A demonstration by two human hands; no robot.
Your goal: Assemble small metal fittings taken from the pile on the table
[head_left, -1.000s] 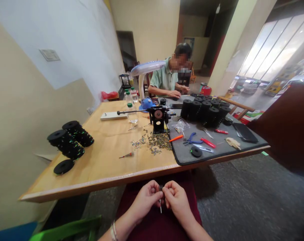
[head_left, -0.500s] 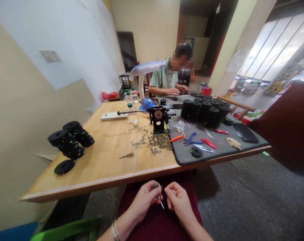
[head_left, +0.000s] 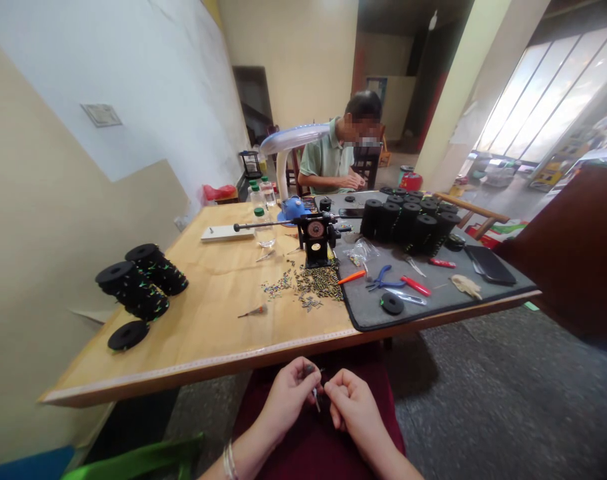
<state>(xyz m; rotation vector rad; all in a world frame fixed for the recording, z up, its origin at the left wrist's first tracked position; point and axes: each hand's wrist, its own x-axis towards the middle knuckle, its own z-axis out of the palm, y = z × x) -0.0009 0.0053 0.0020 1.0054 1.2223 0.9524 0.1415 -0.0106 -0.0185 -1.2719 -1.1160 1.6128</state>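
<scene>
Both my hands are below the table's front edge, over my dark red lap. My left hand [head_left: 288, 397] is closed in a pinch on a small thin pin-like piece [head_left: 314, 395] with a dark head. My right hand [head_left: 353, 405] is curled shut right beside it, its fingertips close to the same piece; what it holds, if anything, is hidden. A silver bangle [head_left: 227, 461] sits on my left wrist.
The wooden table [head_left: 218, 333] carries a scatter of small metal parts [head_left: 308, 285], a black hand-crank winder [head_left: 315, 235], black spool stacks at left [head_left: 138, 280] and back right [head_left: 413, 220], and a grey mat [head_left: 433, 300] with pliers and cutters. Another person [head_left: 341, 157] works at the far end.
My hands came slightly apart, then closed together again a little lower. The thin piece stayed pinched in my left fingers. The person at the far end shifted their hands.
</scene>
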